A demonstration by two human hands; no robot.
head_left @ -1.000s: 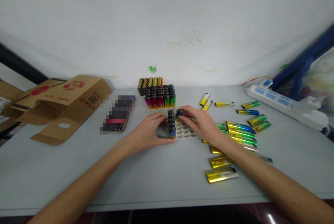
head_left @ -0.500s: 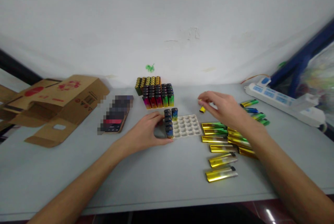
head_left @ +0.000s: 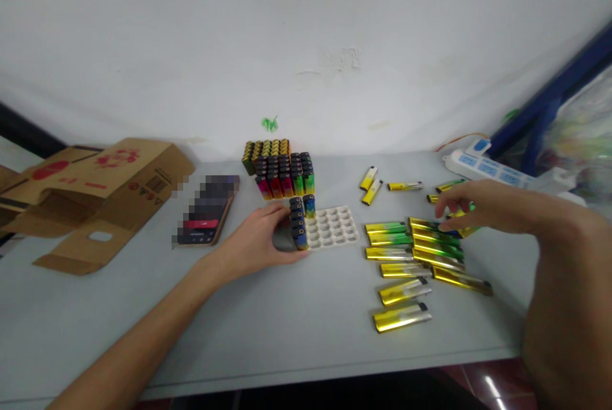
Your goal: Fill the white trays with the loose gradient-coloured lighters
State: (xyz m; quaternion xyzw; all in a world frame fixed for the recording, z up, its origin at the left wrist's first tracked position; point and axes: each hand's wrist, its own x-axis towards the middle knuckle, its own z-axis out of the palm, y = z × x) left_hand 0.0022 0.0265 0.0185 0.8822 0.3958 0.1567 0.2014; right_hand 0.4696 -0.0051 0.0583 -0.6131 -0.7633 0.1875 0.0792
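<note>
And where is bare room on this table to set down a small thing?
Bare tabletop lies in front of the white tray, between the left forearm and the loose lighters. A smaller patch is behind the tray, between the upright pink and green lighters and two yellow lighters. The right is crowded: loose lighters lie around the right hand, near the power strip.

My right hand (head_left: 502,209) occludes several lighters (head_left: 423,224) and part of the power strip (head_left: 497,171); its grip cannot be determined. The upright row (head_left: 297,225) conceals some of my left hand's (head_left: 251,244) fingertips. The phone (head_left: 208,209) is pixelated. The left edge crops the box (head_left: 129,174).
</note>
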